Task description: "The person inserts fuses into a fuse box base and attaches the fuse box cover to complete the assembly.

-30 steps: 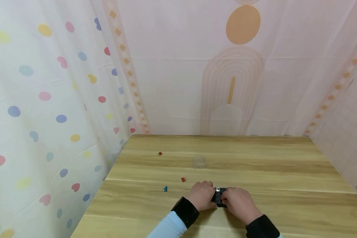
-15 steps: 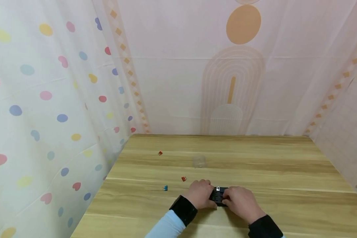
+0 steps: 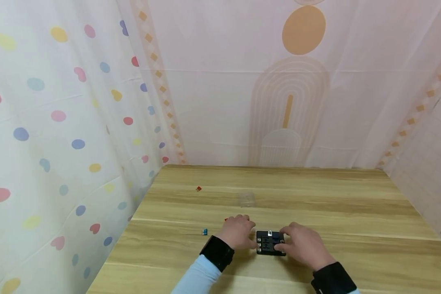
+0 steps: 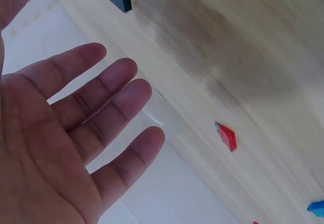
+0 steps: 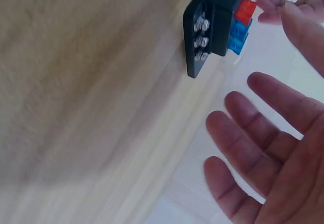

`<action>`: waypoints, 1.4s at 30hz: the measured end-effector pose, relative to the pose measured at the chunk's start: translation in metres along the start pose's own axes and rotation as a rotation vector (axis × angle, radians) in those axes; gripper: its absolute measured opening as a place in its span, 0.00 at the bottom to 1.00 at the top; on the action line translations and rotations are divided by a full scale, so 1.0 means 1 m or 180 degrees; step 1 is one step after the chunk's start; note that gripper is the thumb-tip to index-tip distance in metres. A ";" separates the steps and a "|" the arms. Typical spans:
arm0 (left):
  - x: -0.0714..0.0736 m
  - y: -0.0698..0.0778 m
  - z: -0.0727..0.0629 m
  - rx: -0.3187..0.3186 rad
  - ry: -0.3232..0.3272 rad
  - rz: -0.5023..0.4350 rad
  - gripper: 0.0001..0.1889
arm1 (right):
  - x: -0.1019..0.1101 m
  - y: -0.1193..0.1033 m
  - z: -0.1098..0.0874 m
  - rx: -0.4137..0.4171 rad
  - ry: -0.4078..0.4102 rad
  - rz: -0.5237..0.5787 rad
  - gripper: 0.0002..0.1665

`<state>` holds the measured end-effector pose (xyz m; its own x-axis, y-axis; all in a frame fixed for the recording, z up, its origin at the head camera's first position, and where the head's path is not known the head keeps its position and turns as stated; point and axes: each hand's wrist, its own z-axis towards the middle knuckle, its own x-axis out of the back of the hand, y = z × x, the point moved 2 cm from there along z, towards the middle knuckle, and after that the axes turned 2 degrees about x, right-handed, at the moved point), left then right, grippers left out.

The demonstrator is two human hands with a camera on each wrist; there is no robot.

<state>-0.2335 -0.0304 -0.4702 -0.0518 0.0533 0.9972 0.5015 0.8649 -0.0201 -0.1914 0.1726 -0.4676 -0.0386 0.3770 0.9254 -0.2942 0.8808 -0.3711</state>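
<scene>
Black and screw-studded, the block (image 3: 267, 245) is seen low and right of centre in the head view, flanked by the left hand (image 3: 238, 232) and right hand (image 3: 306, 246), fingers loosely extended on both.

1. You have two bare hands: one left hand (image 3: 237, 233) and one right hand (image 3: 308, 248).
2. You wear two black wristbands (image 3: 217, 253).
3. Before you is one black, rectangular plastic block (image 3: 267, 245); your right wrist view shows three silvery metal screws (image 5: 201, 42) on it.
4. Seated in it, you have one red plastic piece (image 5: 245, 11) and at least one blue plastic piece (image 5: 238, 30).
5. Lying loose, you have two small red plastic bits (image 3: 198, 188) and one small blue plastic bit (image 3: 204, 232).
6. You have one clear plastic cover (image 3: 246, 199).
7. You have one wood-grain table (image 3: 334, 200).
</scene>
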 end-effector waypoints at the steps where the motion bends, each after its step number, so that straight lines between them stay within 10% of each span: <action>1: 0.001 -0.002 0.000 0.0015 0.0010 0.0001 0.29 | 0.000 0.001 0.000 -0.0024 -0.0035 0.0000 0.29; 42: -0.011 -0.069 0.008 0.0924 0.0543 -0.0127 0.20 | -0.001 0.008 0.006 -0.0149 -0.0368 -0.0035 0.41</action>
<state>-0.2742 -0.0863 -0.4801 0.0912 -0.0466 0.9947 0.2338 0.9720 0.0241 -0.1990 0.1778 -0.4708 -0.1463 0.3341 0.9311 -0.2503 0.8981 -0.3616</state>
